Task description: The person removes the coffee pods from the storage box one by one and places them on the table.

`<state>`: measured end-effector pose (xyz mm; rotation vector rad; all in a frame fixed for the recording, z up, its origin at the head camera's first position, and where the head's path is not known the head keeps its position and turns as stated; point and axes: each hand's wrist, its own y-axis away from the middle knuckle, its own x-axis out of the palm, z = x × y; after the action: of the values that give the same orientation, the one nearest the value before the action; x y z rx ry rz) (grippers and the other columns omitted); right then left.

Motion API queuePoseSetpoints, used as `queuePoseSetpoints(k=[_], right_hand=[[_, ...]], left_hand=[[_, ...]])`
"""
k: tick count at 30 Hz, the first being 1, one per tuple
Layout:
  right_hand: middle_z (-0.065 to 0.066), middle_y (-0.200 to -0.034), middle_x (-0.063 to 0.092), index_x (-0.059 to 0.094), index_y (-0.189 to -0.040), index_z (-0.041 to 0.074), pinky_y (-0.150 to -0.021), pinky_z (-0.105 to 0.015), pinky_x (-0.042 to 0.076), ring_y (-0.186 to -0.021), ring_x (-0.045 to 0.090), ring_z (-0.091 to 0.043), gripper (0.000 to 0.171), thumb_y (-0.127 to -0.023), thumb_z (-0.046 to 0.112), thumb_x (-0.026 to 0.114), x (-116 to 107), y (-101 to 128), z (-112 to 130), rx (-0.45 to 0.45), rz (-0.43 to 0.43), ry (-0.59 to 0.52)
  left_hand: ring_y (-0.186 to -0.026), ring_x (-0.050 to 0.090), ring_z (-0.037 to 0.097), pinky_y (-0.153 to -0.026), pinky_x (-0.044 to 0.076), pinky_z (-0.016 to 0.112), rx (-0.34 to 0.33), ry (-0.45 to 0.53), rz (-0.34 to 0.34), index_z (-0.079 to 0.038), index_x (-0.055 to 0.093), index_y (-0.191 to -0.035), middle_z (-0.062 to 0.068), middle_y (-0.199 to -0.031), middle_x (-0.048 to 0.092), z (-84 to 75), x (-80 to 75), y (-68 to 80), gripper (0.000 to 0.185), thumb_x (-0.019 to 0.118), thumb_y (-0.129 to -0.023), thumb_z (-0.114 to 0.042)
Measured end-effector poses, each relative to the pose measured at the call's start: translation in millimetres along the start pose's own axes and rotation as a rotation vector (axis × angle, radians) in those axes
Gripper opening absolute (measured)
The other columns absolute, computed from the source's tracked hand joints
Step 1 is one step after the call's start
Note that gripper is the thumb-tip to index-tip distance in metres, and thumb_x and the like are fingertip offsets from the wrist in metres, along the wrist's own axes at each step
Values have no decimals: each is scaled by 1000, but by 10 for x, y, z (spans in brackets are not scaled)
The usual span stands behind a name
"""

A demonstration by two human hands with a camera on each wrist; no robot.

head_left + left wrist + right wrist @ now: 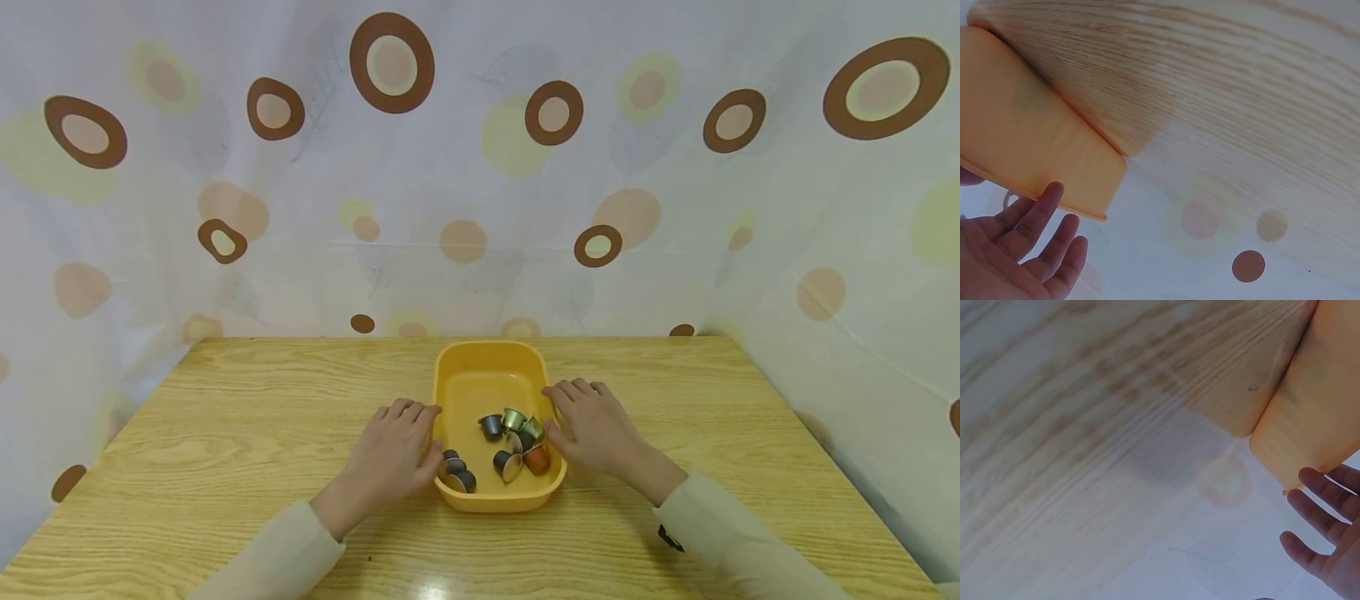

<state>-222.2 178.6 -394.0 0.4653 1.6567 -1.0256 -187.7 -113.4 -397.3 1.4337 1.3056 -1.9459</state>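
Yellow plastic tub [487, 379] sits mid-desk [225, 433], long side running away from the person. Inside, bunched at the near end: a pile of coffee capsules [510, 442], dark grey, green-gold, one orange [537, 459], several tipped on their sides. Far half of the tub is bare.

Left hand [393, 454] lies flat on the desk against the tub's left wall, fingers straight and relaxed, thumb at the rim near the two dark capsules [456, 471]; holding nothing. Right hand [592, 425] mirrors it on the right wall, fingers extended and loose, thumb touching the rim by the orange capsule; also holding nothing. Wrist views confirm it: left fingers [1035, 215] spread just beside the tub's outer wall [1029, 144], right fingers [1322, 509] likewise beside the wall [1316, 419]. Cannot tell whether the palms press the walls or only touch.

Spotted curtain [480, 167] hangs behind and around the desk.

Risks, as a judgement: the tub looks light and the desk glossy, so uneven push from one hand could make it skid or twist. Capsules are loose and weighted to the near end, so a tilt or quick lift could send them rolling, maybe over the low rim.
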Motion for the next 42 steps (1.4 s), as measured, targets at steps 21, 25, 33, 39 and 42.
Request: queuePoseSetpoints(k=[21, 25, 33, 39, 42], right_hand=[[-5, -111, 59, 58, -114, 10, -88, -46, 42, -102, 54, -25, 38, -87, 35, 53, -71, -168, 6, -14, -24, 43], [-5, -112, 59, 59, -115, 11, -88, -45, 42, -102, 54, -24, 38, -87, 36, 53, -77, -220, 13, -29, -37, 47], [-4, -111, 61, 59, -116, 10, -90, -46, 42, -102, 55, -23, 38, -88, 34, 53, -54, -336, 50, -79, -42, 24], [-4, -110, 61, 58, -117, 10, -90, -45, 41, -101, 54, -23, 38, -88, 35, 55, -27, -427, 95, -103, -6, 20], [-4, -111, 62, 58, -117, 10, -90, -45, 41, -102, 54, -23, 39, -88, 36, 55, -12, -466, 115, -106, 18, 18]], left_hand=[[-97, 57, 24, -79, 47, 39, -50, 56, -15, -10, 61, -112, 4, -102, 64, 43, 1, -89, 33, 52, -88, -31], [-96, 58, 24, -80, 48, 39, -52, 55, -23, -10, 61, -112, 4, -102, 64, 65, 29, -118, 33, 53, -88, -31], [-96, 58, 25, -79, 48, 39, -66, 47, -19, -9, 61, -113, 6, -103, 64, 95, 78, -195, 33, 53, -88, -29], [-97, 58, 25, -79, 48, 40, -82, 68, -39, -10, 63, -112, 5, -104, 65, 112, 104, -225, 31, 56, -87, -27], [-98, 58, 24, -81, 48, 39, -82, 77, -49, -10, 63, -112, 4, -104, 65, 120, 123, -236, 31, 56, -87, -26]])
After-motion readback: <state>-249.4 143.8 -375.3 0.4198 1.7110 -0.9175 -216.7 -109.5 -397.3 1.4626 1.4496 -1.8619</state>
